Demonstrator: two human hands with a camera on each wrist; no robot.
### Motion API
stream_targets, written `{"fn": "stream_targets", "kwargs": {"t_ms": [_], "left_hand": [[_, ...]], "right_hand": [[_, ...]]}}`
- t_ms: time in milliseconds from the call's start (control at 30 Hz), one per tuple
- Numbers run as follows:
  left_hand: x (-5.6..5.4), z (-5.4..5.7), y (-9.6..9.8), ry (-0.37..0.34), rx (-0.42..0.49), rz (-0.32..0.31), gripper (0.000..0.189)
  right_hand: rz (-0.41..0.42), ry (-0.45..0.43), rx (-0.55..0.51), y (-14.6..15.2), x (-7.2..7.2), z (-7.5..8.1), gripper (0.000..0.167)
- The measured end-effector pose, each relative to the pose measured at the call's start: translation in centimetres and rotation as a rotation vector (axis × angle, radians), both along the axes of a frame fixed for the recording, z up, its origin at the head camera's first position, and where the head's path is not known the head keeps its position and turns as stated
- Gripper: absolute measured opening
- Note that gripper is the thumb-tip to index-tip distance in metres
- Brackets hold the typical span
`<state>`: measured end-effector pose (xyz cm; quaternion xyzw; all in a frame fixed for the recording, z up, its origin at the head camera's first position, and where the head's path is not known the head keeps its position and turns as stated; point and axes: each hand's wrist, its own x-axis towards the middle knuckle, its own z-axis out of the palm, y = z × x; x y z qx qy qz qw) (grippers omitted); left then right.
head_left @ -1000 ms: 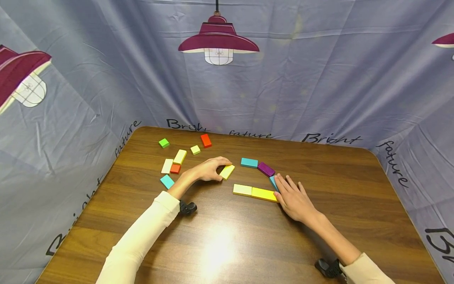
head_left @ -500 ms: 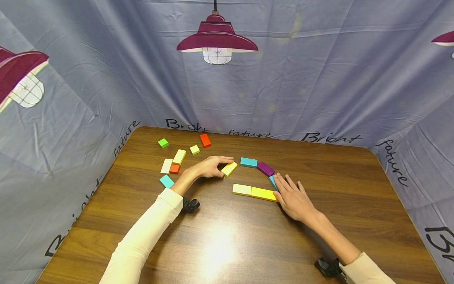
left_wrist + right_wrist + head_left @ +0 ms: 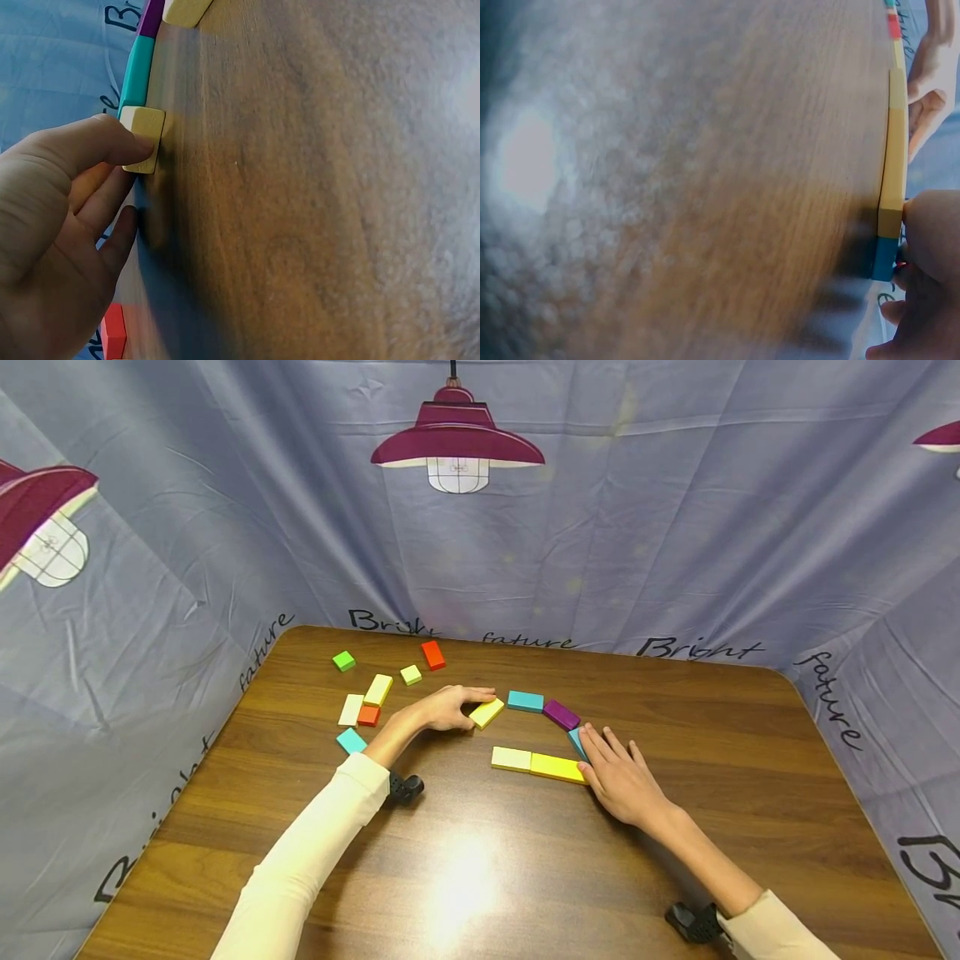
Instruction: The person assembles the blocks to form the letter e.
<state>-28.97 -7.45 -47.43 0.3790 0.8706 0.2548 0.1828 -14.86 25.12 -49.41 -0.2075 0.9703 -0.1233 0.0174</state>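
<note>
My left hand (image 3: 447, 707) pinches a pale yellow rectangular block (image 3: 488, 714) between thumb and fingers. In the left wrist view that block (image 3: 142, 120) lies right at the end of a teal block (image 3: 137, 75). From the teal block (image 3: 526, 702), a purple block (image 3: 561, 716) and a blue block (image 3: 577, 742) curve round to the right. Nearer, a pale yellow block (image 3: 512, 759) and a longer yellow block (image 3: 557, 767) stand end to end. My right hand (image 3: 622, 781) rests with straight fingers over the blue block, partly hiding it, its thumb at the long yellow block's right end.
Loose blocks lie at the table's left: a green one (image 3: 344, 661), a small pale one (image 3: 411, 675), a red one (image 3: 433, 655), a yellow one (image 3: 378, 691), a cream one (image 3: 351, 710), a small red one (image 3: 368, 716) and a turquoise one (image 3: 351, 741). A curtain (image 3: 637, 527) surrounds the wooden table (image 3: 360, 877).
My left hand has slid the pale yellow block right and slightly away from me, close to the teal block. The right hand has stayed in place.
</note>
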Motion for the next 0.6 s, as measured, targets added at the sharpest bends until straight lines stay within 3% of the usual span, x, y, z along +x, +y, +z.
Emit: {"fn": "stream_targets", "kwargs": {"t_ms": [600], "left_hand": [[-0.47,-0.08,0.26,-0.008,-0.014,-0.005,0.067]], "right_hand": [[-0.005,-0.017,-0.001,0.01,0.12,0.24,0.058]]}}
